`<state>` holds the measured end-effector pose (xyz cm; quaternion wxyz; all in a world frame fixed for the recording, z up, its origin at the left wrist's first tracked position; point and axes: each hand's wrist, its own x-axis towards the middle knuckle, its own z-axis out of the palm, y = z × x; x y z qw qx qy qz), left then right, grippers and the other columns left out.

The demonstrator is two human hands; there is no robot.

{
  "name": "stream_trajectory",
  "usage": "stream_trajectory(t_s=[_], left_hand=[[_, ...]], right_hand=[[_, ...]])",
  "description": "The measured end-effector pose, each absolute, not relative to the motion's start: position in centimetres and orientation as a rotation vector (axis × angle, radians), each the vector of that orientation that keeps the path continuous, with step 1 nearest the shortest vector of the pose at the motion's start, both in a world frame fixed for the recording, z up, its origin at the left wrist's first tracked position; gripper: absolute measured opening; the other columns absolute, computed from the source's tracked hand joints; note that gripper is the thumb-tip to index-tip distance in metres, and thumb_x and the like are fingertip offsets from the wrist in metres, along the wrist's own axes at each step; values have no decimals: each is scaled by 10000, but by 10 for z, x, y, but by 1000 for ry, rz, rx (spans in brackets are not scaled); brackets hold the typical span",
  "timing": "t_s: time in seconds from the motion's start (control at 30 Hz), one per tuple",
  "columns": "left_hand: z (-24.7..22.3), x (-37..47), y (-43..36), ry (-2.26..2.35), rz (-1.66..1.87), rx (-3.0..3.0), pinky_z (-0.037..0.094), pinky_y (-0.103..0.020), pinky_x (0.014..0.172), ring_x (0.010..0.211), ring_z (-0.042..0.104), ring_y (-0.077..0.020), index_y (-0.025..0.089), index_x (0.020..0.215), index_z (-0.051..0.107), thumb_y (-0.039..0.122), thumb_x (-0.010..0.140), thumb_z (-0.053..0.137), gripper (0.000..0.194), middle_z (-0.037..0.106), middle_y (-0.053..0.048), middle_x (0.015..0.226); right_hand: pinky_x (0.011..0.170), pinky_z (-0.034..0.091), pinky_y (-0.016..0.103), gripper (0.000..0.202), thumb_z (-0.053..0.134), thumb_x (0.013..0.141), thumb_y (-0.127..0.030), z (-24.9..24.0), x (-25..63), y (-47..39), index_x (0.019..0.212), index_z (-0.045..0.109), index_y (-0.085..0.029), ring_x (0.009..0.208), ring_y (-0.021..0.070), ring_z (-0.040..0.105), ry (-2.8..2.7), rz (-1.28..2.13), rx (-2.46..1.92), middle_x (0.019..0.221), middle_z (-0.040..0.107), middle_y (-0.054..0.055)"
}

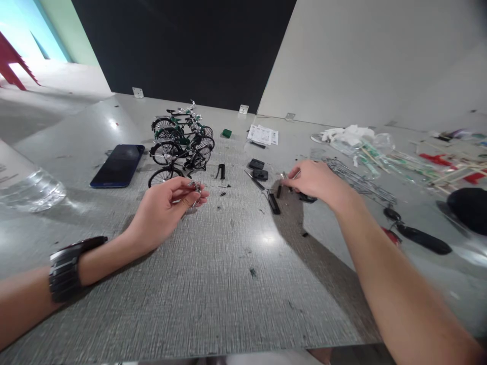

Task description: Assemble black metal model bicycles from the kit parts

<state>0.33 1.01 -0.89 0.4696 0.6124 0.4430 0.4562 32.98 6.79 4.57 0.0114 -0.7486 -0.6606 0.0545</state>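
My left hand [167,208] is closed in a pinch on a small silver model bicycle part [197,188], thin and bent like wire. Just behind it several model bicycles [182,137], green and black with silver handlebars, stand in a row. To the right, my right hand [310,178] reaches down to the table with thumb and fingertips together at a cluster of small parts. Something silvery shows at those fingertips, too small to name. A black-handled screwdriver [273,202] lies beside this hand, near two small black blocks [258,170].
A phone [117,166] and a water bottle [28,182] are on the left of the table. Printed paper [262,135] and a green block [227,133] lie at the back. Wire frames [361,182], plastic bags [353,139] and a black handled tool [424,238] occupy the right.
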Motion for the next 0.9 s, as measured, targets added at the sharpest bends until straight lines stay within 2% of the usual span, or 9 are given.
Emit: stream_trajectory(t_s=[0.1, 0.2, 0.4, 0.57, 0.9], left_hand=[[-9, 3, 10, 1084, 1118, 1501, 647, -351, 894, 972, 768, -216, 167, 930, 669, 281, 922, 673, 114, 794, -80, 1013], [-8, 4, 10, 1109, 1110, 1525, 649, -350, 887, 963, 770, -217, 165, 945, 677, 282, 927, 671, 118, 795, -85, 1025], [-6, 5, 9, 1118, 1103, 1526, 644, -348, 896, 972, 769, -217, 167, 946, 673, 284, 924, 675, 120, 796, -86, 1028], [-7, 4, 10, 1095, 1100, 1491, 640, -358, 906, 983, 768, -224, 166, 950, 666, 306, 913, 681, 145, 795, -89, 1015], [-7, 5, 10, 1086, 1113, 1473, 644, -369, 897, 975, 772, -235, 169, 919, 661, 300, 899, 685, 134, 797, -91, 996]], right_hand=[[523, 322, 334, 517, 559, 939, -576, 50, 323, 64, 565, 533, -219, 464, 164, 449, -2097, 263, -2504, 484, 470, 17], [525, 289, 332, 550, 557, 912, -648, 48, 320, 65, 571, 513, -219, 501, 170, 459, -2174, 344, -2528, 532, 486, 31], [534, 319, 335, 344, 602, 894, -384, 45, 319, 65, 602, 550, -209, 564, 179, 526, -2184, 380, -2536, 648, 598, 67], [531, 368, 348, 369, 593, 860, -430, 48, 315, 61, 562, 530, -221, 559, 201, 560, -2231, 362, -2501, 649, 642, 92], [581, 407, 396, 278, 545, 914, -283, 49, 329, 61, 666, 646, -209, 555, 276, 594, -2194, 160, -2366, 493, 552, 112]])
